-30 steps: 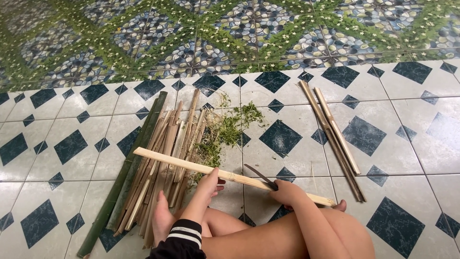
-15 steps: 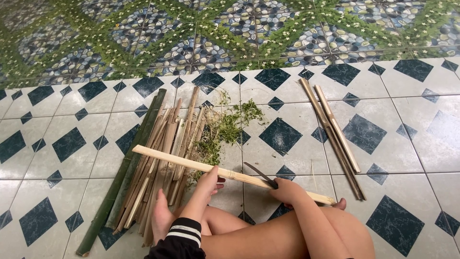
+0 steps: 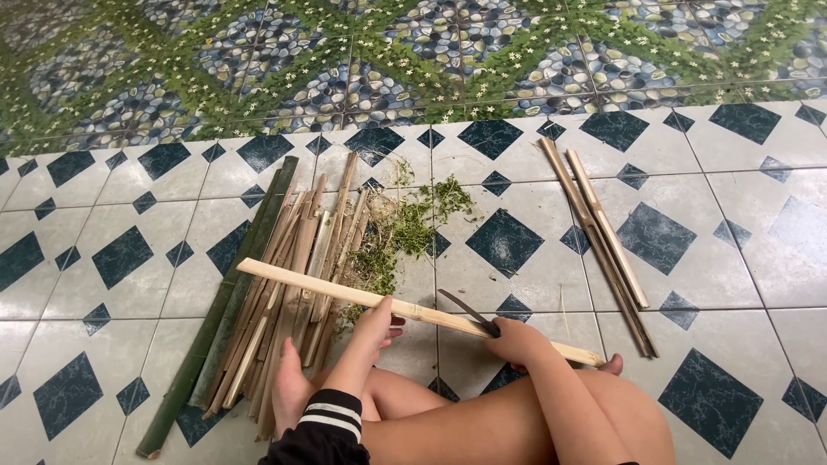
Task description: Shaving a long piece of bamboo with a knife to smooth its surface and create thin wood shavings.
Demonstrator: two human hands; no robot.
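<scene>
This looks like the floor of a home, maybe a porch or a yard area, used as a simple place for craft work. The floor [image 3: 732,258] has glossy white tiles with dark blue diamonds, and further away a band of tiles [image 3: 482,52] printed with pebbles and green leaves. A person sits directly on the floor with bare legs. Split bamboo strips [image 3: 284,275], a second small bundle [image 3: 603,232] and green shavings [image 3: 413,224] lie around.

Pile of split bamboo strips [image 3: 284,284] left; green shavings [image 3: 405,228] beside it; separate bamboo slats [image 3: 603,232] right, on patterned floor tiles [image 3: 121,258].
</scene>
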